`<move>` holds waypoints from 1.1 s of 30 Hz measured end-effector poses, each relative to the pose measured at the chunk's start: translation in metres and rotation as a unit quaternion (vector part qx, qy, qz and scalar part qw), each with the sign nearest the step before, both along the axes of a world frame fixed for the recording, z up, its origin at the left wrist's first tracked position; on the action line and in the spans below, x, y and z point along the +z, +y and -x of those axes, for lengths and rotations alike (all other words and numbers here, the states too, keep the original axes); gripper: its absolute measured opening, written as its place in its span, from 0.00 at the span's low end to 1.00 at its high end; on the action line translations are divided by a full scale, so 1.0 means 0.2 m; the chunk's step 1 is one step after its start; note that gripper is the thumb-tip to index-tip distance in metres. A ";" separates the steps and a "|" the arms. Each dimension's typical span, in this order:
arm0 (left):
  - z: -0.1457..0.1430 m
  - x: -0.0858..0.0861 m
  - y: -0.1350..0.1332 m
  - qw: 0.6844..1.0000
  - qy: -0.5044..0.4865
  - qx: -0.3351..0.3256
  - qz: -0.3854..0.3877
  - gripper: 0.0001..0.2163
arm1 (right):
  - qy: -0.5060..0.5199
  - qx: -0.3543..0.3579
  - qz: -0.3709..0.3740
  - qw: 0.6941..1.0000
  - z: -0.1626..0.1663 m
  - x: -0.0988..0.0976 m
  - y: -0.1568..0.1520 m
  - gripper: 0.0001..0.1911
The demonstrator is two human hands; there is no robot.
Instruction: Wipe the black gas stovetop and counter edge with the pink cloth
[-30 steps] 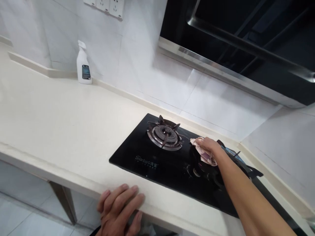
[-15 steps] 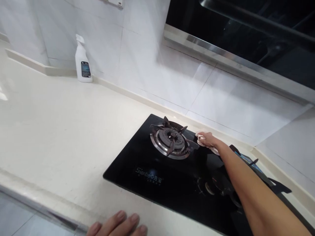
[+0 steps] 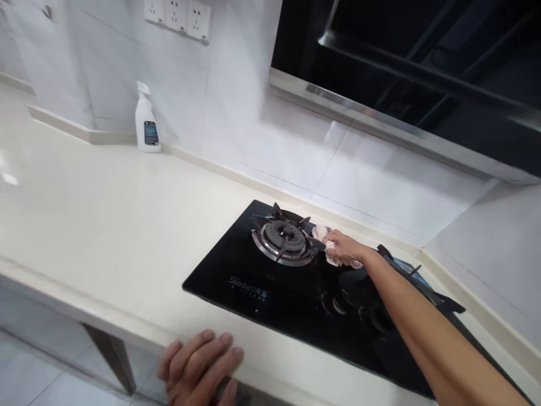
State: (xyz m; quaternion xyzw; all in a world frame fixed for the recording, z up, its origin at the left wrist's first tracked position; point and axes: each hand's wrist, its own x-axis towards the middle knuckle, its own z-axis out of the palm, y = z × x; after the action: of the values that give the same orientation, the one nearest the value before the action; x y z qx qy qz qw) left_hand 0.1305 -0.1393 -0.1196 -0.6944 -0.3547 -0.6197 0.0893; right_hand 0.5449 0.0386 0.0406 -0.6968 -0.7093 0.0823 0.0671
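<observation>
My right hand (image 3: 343, 247) is closed on a crumpled pale cloth (image 3: 333, 256), pressing it to the black glass gas stove (image 3: 274, 304) just right of the round burner (image 3: 285, 237). Part of the cloth bulges out past my fingers toward the burner's pan support. At the counter's front edge, below the stove, my left hand (image 3: 200, 366) is open, its fingers loosely bent and nothing visibly held. Its palm and wrist are mostly out of frame.
A white spray bottle (image 3: 147, 127) stands against the tiled wall at the back left of the pale counter (image 3: 105, 225). Above the stove hangs a dark range hood (image 3: 406, 73). A second pan support (image 3: 448, 304) lies at the stove's right, partly behind my forearm. Wall sockets (image 3: 176, 16) are at the top.
My right hand has drawn the cloth closer to the burner's right side and slightly toward me. More of my left hand now shows at the counter edge. The camera view has shifted.
</observation>
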 end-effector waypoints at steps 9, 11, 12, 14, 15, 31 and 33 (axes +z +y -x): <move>0.03 0.02 0.00 0.997 0.073 -0.013 -0.002 0.14 | 0.017 0.028 0.006 0.999 0.26 0.00 -0.48 0.15; 0.03 0.02 0.00 0.999 0.038 -0.009 0.007 0.13 | 0.009 0.048 0.007 0.999 0.30 0.02 -0.53 0.16; 0.03 0.02 -0.01 1.000 0.026 -0.008 0.011 0.12 | 0.002 0.056 0.005 0.998 0.32 0.02 -0.55 0.15; 0.03 0.03 -0.01 0.999 0.038 -0.005 0.016 0.12 | -0.015 0.069 -0.003 0.998 0.37 0.04 -0.57 0.15; 0.03 0.03 -0.01 0.998 0.057 -0.005 0.015 0.13 | -0.023 0.075 -0.007 0.997 0.40 0.04 -0.57 0.15; 0.01 0.04 -0.01 0.999 0.050 0.004 0.007 0.12 | -0.064 0.195 -0.137 0.969 0.91 -0.04 -0.65 0.24; 0.02 0.05 -0.01 0.998 0.056 0.007 0.007 0.12 | -0.043 0.214 -0.174 0.960 1.01 -0.06 -0.66 0.23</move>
State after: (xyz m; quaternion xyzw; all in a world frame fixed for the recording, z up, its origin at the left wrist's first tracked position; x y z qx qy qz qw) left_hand 0.1263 -0.1413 -0.1105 -0.7258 -0.3585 -0.5770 0.1087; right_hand 0.3437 -0.0941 0.0285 -0.5093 -0.8474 -0.0604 0.1375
